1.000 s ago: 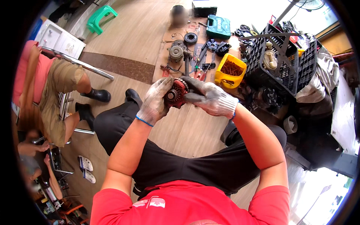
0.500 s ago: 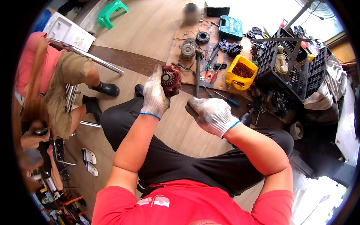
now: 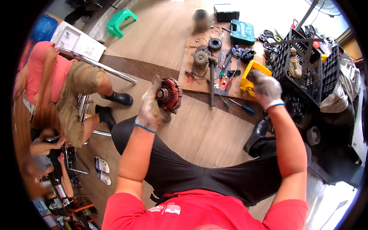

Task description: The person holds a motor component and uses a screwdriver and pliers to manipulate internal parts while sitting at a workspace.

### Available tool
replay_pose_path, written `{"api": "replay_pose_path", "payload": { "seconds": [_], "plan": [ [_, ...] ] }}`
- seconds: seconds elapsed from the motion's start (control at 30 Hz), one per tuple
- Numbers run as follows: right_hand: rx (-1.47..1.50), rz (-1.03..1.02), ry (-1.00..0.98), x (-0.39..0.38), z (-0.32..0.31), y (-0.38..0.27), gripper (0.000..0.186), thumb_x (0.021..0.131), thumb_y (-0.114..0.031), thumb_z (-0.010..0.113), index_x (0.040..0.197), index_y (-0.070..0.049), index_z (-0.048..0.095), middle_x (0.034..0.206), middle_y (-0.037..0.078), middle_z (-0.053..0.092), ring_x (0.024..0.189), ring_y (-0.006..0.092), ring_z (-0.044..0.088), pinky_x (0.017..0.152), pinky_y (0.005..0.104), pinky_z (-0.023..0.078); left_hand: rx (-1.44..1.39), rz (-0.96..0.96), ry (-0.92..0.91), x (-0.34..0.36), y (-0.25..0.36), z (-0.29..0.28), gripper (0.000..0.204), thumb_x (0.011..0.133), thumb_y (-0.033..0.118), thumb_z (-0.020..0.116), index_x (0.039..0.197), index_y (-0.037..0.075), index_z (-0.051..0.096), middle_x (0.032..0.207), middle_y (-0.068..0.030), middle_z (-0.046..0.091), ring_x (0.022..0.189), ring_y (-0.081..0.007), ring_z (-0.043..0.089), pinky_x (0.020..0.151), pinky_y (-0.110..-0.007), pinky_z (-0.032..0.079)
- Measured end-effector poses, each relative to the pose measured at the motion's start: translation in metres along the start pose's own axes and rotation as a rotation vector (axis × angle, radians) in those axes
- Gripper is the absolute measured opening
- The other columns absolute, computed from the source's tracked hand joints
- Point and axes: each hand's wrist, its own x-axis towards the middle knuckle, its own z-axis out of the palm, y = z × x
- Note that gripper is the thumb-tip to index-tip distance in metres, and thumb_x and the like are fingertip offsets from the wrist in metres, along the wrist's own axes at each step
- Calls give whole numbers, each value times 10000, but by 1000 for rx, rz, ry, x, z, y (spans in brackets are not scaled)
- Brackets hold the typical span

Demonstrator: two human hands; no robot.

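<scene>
My left hand, in a stained white work glove with a blue cuff edge, grips a round motor part with reddish windings. A toothed metal hub sits at its centre, facing up. My gloved right hand is over the yellow cut-open plastic container, its dark fingertips at the opening. Those fingers are partly hidden, so whether they hold anything is unclear. Left of it, a hammer lies on the cardboard with its handle toward me. Near its head is a round metal motor housing.
Screwdrivers, a black ring and a teal tool case lie around the cardboard. A black crate stands at right. Another person sits at left, near a green stool.
My right hand has moved right, from beside the hammer handle to the yellow container. My left hand still holds the motor part, now lower and slightly left. The view has shifted a little.
</scene>
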Motion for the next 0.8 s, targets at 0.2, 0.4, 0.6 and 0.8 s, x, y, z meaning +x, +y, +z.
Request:
{"api": "replay_pose_path", "payload": {
  "seconds": [0.2, 0.4, 0.6, 0.8],
  "plan": [
    [108, 211, -250, 15, -92, -4, 446, 979, -370, 624, 1343, -113, 607, 1199, 217, 681, 1090, 375, 667, 908, 448, 537, 285, 130, 68, 8, 51, 13, 399, 954, 433, 683, 1056, 49, 645, 922, -108, 729, 734, -221, 727, 600, -338, 615],
    [562, -176, -320, 7, -87, -97, 944, 798, -426, 814, 1537, -72, 344, 1584, 269, 306, 1434, 429, 375, 1179, 460, 359, 307, 63, -123, 26, 31, 37, 431, 945, 444, 689, 1057, 32, 630, 920, -106, 725, 759, -227, 725, 660, -350, 631],
    [889, -192, -415, 14, -49, -101, 862, 830, -359, 743, 1521, -24, 351, 1396, 267, 548, 1301, 377, 551, 1084, 402, 444, 408, 16, -179, 37, 6, 61, 416, 966, 408, 670, 1071, 8, 621, 975, -122, 710, 843, -229, 722, 742, -383, 638],
    [962, -277, -496, 24, -28, -94, 376, 978, -270, 625, 1296, -70, 639, 1010, 202, 722, 852, 323, 725, 752, 418, 559, 515, -13, -217, 39, 3, 53, 346, 990, 328, 656, 1106, 5, 616, 985, -101, 687, 876, -196, 703, 762, -347, 621]
  ]
}}
